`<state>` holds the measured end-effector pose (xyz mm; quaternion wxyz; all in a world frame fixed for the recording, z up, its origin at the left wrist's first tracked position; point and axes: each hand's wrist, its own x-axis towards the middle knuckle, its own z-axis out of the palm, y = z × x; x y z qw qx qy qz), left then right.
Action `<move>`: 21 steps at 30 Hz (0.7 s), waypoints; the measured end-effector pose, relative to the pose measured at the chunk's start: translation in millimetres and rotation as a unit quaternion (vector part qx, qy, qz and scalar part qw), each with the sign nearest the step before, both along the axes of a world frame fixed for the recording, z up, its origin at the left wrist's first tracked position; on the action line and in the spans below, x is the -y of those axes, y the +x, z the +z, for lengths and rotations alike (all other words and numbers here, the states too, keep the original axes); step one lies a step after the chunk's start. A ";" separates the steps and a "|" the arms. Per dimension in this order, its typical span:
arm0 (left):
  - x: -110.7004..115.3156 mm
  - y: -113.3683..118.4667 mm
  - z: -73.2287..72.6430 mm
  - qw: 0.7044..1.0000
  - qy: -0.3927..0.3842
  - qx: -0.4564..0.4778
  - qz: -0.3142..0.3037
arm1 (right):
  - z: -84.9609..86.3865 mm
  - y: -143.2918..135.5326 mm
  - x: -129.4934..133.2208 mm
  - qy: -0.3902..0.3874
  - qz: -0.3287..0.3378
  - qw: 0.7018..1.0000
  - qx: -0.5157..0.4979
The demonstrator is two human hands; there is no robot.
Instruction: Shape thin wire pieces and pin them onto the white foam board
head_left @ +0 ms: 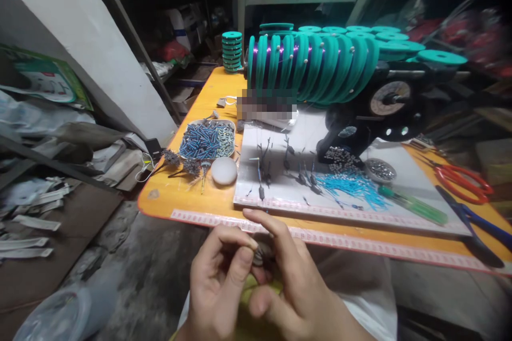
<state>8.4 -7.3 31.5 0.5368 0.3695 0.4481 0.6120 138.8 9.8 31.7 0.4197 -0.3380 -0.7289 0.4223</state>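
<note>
My left hand (218, 282) and my right hand (292, 282) meet below the front edge of the orange table (192, 200). Together they pinch a small dark round part (258, 257) between thumbs and fingertips. Something yellow-green (250, 285) shows between my palms; what it is I cannot tell. On the table lies a white board (280, 194) with dark wired pieces (262, 170) and a heap of thin blue tubes (354, 186).
A row of teal spools (312, 64) on a winding machine (384, 112) fills the table's back. A dish of blue components (206, 139), a white round lid (224, 170), a green screwdriver (412, 205), red scissors (460, 181) and blue pliers (480, 224) lie around. Scrap litters the floor at left.
</note>
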 end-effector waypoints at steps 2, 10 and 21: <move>-1.9 -0.1 0.4 0.996 -0.030 0.081 -0.028 | -3.1 -5.0 5.9 -0.091 0.005 0.992 -0.083; -7.7 10.8 6.8 0.931 -0.126 0.341 -0.040 | -1.1 -29.8 2.5 -0.354 -0.031 0.798 -0.487; -7.2 9.1 -5.9 0.975 0.046 0.218 -0.014 | 5.3 -11.8 -1.1 -0.233 -0.046 0.913 -0.332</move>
